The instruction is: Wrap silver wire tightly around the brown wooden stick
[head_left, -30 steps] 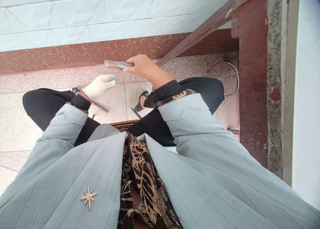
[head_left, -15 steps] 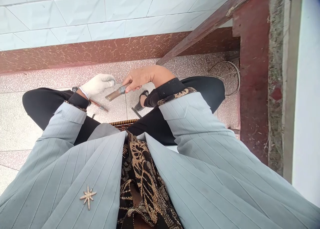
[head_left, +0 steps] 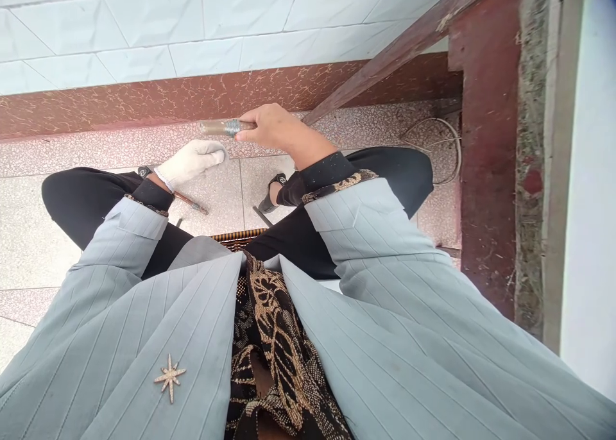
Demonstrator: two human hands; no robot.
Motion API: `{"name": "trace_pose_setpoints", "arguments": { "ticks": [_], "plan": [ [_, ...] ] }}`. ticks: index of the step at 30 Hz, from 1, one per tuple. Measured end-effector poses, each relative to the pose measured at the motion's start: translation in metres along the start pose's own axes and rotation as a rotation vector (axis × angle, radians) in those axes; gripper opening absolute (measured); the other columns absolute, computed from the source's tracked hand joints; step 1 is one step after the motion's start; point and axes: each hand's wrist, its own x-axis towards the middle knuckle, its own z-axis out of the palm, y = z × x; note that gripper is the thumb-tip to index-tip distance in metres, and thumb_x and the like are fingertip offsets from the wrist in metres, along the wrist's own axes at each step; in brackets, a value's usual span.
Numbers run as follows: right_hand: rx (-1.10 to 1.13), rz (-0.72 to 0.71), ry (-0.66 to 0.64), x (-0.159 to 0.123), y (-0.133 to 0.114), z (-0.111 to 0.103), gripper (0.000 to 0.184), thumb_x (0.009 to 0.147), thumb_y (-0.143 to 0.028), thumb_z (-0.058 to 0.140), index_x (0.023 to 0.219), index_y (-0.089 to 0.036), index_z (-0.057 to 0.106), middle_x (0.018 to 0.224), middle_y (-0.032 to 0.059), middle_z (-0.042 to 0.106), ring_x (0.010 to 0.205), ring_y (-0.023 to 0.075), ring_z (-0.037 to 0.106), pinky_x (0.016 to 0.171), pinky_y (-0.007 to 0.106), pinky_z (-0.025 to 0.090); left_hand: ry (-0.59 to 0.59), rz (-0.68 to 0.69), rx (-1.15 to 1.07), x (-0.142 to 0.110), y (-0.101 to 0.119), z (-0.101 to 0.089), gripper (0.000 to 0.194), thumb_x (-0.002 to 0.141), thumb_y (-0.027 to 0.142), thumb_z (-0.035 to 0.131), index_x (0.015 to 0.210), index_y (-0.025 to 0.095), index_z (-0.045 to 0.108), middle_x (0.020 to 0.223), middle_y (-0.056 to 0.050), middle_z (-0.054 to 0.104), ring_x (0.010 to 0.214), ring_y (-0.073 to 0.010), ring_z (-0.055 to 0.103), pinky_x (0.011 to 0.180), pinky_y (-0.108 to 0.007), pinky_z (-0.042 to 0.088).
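My right hand (head_left: pixel 272 129) is bare and closed around the slim end of a brownish wire-bound stick tool (head_left: pixel 215 127). Silvery wire is wound round the tool's middle, and its blunt, wider end points left, level above the floor. Below and left of it, apart from the tool, my left hand (head_left: pixel 192 161) wears a white glove. Its fingers are curled together with the thumb; whatever they hold, if anything, is hidden. A thin reddish-brown rod (head_left: pixel 190 202) with a wrapped end shows just below my left wrist.
A tiled wall with a reddish-brown skirting (head_left: pixel 144 100) runs behind the speckled floor (head_left: pixel 212 183). To the right, a slanting wooden bar (head_left: pixel 375 74) meets a dark red panel (head_left: pixel 488 158). A coiled cable (head_left: pixel 457 151) lies beside it. My bent knees flank a woven seat edge (head_left: pixel 238 236).
My right hand has risen away from me with the stick tool, swinging it from a downward tilt to nearly level. The gloved left hand has barely moved.
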Motion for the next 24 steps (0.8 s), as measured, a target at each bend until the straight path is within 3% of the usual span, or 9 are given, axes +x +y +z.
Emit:
{"name": "trace_pose_setpoints", "arguments": {
  "ticks": [4, 6, 15, 20, 22, 24],
  "plan": [
    [-0.284, -0.087, -0.204, 0.000, 0.005, -0.004, 0.017, 0.094, -0.030, 0.071, 0.100, -0.015, 0.077, 0.086, 0.0063, 0.066, 0.085, 0.0199, 0.057, 0.074, 0.033, 0.034, 0.028, -0.030, 0.040, 0.000, -0.005, -0.008, 0.016, 0.089, 0.026, 0.058, 0.078, 0.018, 0.066, 0.063, 0.001, 0.048, 0.057, -0.0114, 0.041, 0.059, -0.028, 0.034],
    [-0.317, -0.113, -0.284, 0.000, 0.008, -0.005, 0.021, 0.094, -0.032, 0.071, 0.104, -0.016, 0.079, 0.086, 0.0058, 0.069, 0.085, 0.0201, 0.058, 0.074, 0.033, 0.034, 0.043, -0.038, 0.076, 0.001, -0.007, -0.010, 0.016, 0.088, 0.025, 0.057, 0.077, 0.019, 0.067, 0.066, -0.001, 0.053, 0.061, -0.0131, 0.048, 0.063, -0.029, 0.037],
    [-0.248, -0.091, -0.584, -0.005, 0.003, -0.003, 0.014, 0.098, -0.021, 0.071, 0.106, -0.012, 0.080, 0.054, -0.0051, 0.052, 0.060, 0.0093, 0.049, 0.066, 0.028, 0.032, 0.091, -0.007, 0.310, 0.002, -0.001, -0.017, 0.013, 0.085, 0.020, 0.059, 0.080, 0.017, 0.071, 0.081, -0.003, 0.066, 0.082, -0.0174, 0.062, 0.081, -0.030, 0.046],
    [-0.084, -0.164, -0.735, -0.011, -0.003, -0.011, 0.017, 0.097, -0.019, 0.069, 0.108, -0.008, 0.076, 0.059, -0.0050, 0.052, 0.059, 0.0092, 0.046, 0.063, 0.027, 0.037, 0.080, 0.028, 0.262, 0.002, -0.006, -0.020, 0.016, 0.089, 0.025, 0.058, 0.083, 0.015, 0.069, 0.076, -0.002, 0.061, 0.072, -0.0137, 0.055, 0.072, -0.028, 0.045],
    [0.013, -0.235, -0.707, -0.016, -0.005, -0.016, 0.014, 0.097, -0.021, 0.070, 0.103, -0.011, 0.075, 0.063, -0.0037, 0.054, 0.062, 0.0102, 0.048, 0.065, 0.027, 0.039, 0.084, 0.040, 0.154, 0.005, -0.013, -0.018, 0.017, 0.090, 0.027, 0.059, 0.083, 0.015, 0.068, 0.072, -0.001, 0.058, 0.064, -0.0116, 0.049, 0.064, -0.026, 0.041],
    [0.146, -0.264, -0.569, -0.020, -0.006, -0.020, 0.011, 0.098, -0.024, 0.067, 0.094, -0.014, 0.070, 0.068, -0.0022, 0.057, 0.065, 0.0101, 0.048, 0.068, 0.027, 0.039, 0.109, 0.037, 0.024, 0.009, -0.018, -0.013, 0.017, 0.092, 0.028, 0.059, 0.082, 0.016, 0.066, 0.067, 0.001, 0.054, 0.058, -0.0100, 0.041, 0.057, -0.025, 0.037]
  ]
}}
